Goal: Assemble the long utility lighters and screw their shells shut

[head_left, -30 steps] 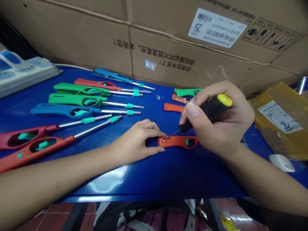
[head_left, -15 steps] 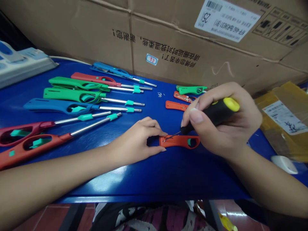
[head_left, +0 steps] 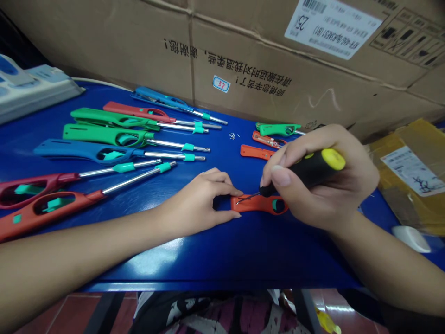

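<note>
An orange lighter handle shell (head_left: 255, 204) lies flat on the blue table (head_left: 222, 250). My left hand (head_left: 200, 202) pinches its left end between thumb and forefinger. My right hand (head_left: 323, 178) is closed round a black screwdriver with a yellow cap (head_left: 306, 169), and the thin metal tip touches the shell's left end.
Several long-nosed lighters (head_left: 104, 153) in green, blue and red lie in a row at the left. More handle parts (head_left: 269, 137) lie behind my right hand. Cardboard boxes (head_left: 243, 55) wall the back. A white power strip (head_left: 31, 88) sits far left, yellow packaging (head_left: 410, 171) at the right.
The screwdriver tip has stayed at the shell's left end while my right hand dropped slightly lower over the shell. The view shifted a little.
</note>
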Tool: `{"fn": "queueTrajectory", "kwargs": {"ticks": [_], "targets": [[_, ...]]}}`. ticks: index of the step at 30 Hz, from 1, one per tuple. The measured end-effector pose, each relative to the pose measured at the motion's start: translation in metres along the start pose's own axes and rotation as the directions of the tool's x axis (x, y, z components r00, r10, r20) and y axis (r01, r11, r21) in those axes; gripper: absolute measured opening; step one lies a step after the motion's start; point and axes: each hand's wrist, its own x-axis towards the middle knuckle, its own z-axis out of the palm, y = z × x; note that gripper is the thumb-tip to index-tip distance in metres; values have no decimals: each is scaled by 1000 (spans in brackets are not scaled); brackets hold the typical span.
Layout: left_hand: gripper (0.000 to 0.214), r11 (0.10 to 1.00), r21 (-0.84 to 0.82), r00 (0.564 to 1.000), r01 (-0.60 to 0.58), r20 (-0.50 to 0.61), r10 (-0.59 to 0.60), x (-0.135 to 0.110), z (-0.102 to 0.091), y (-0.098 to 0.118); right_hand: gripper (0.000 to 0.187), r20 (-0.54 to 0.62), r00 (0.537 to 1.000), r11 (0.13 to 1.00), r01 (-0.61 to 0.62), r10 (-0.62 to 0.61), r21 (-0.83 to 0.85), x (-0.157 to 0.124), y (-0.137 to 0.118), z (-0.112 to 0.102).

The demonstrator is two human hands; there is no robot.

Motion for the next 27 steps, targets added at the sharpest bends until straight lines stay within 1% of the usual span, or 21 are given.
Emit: {"fn": "queueTrajectory", "kwargs": {"ticks": [3, 7, 10, 17, 22, 25, 27], "targets": [[34, 1000, -6, 1000, 6, 3, -6, 0, -1, 1, 17, 6, 1000, 1000, -17, 17, 10, 0, -1, -1], [32, 1000, -20, 1000, 12, -2, -12, 0, -1, 2, 16, 6, 998, 998, -57, 57, -23, 2, -1, -1], [30, 999, -29, 1000, 15, -10, -16, -1, -1, 2, 18, -26, 999, 999, -35, 34, -29, 1, 1, 1], [32, 999, -32, 1000, 20, -5, -20, -1, -3, 2, 19, -27, 998, 998, -59, 58, -38, -2, 2, 2], [31, 999, -37, 1000, 31, 6, -30, -1, -2, 2, 22, -28, 1000, 1000, -10, 9, -6, -3, 7, 3], [32, 999, -35, 1000, 28, 8, -27, -1, -2, 1, 22, -19, 1000, 1000, -7, 7, -14, -3, 8, 3], [31, 999, -34, 1000, 27, 8, -27, -1, -1, 1, 22, -13, 1000, 999, -7, 6, -47, -3, 8, 3]]}}
